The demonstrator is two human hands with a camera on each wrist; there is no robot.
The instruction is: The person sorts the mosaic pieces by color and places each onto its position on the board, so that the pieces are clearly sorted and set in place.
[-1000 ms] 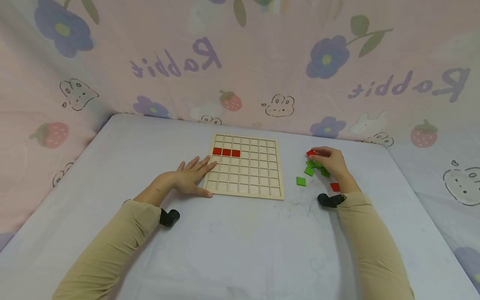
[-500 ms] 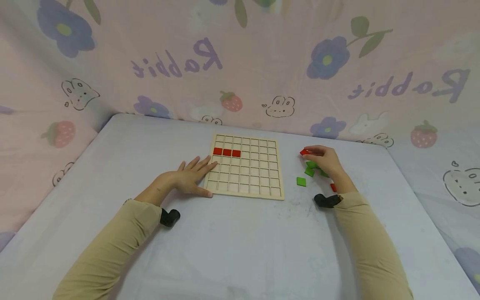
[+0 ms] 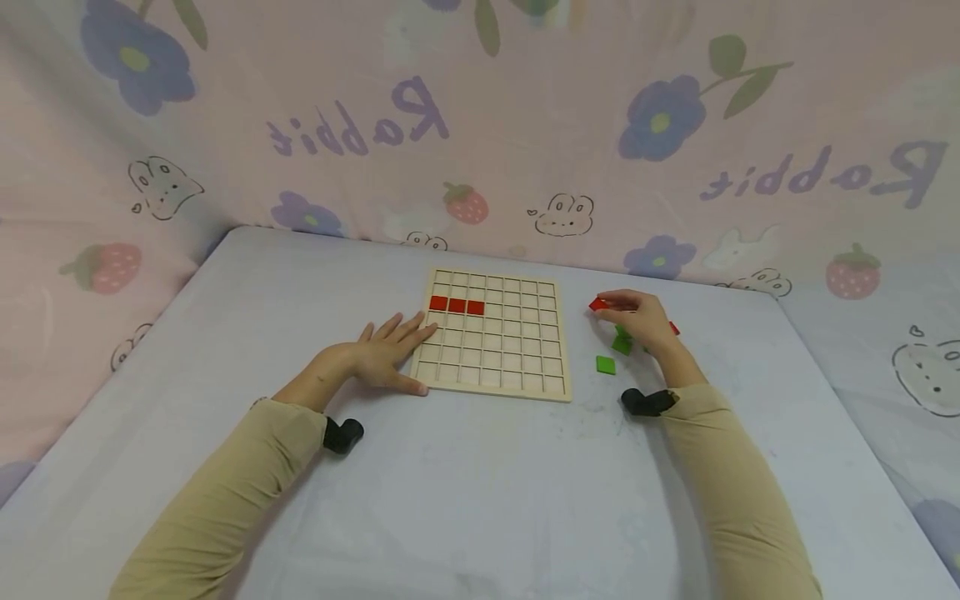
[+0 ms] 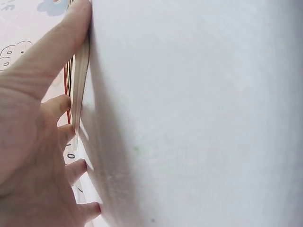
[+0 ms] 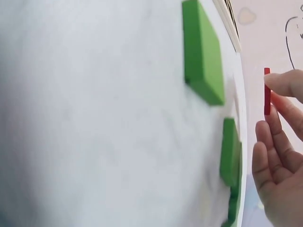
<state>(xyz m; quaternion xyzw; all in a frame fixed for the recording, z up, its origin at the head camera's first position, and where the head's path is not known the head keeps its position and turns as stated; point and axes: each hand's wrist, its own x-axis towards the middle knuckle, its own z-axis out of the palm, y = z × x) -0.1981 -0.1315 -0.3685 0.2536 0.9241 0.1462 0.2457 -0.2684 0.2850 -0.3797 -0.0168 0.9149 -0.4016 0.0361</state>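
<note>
Pale wooden gridded board (image 3: 492, 344) between my hands: spread left hand (image 3: 381, 358) touching it, right hand (image 3: 641, 318) pinching a red square tile (image 3: 597, 304); presumably a placing step, next calling for levelling.

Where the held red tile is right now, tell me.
In the head view, the red tile is pinched in the right grip, right of the wooden board and farther from the person than the green tiles.

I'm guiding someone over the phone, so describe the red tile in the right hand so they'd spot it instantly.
On the white table lies a wooden grid board. To its right, the right hand pinches the red tile. Three other red tiles lie in a row on the board; this is the only tile held.
</note>
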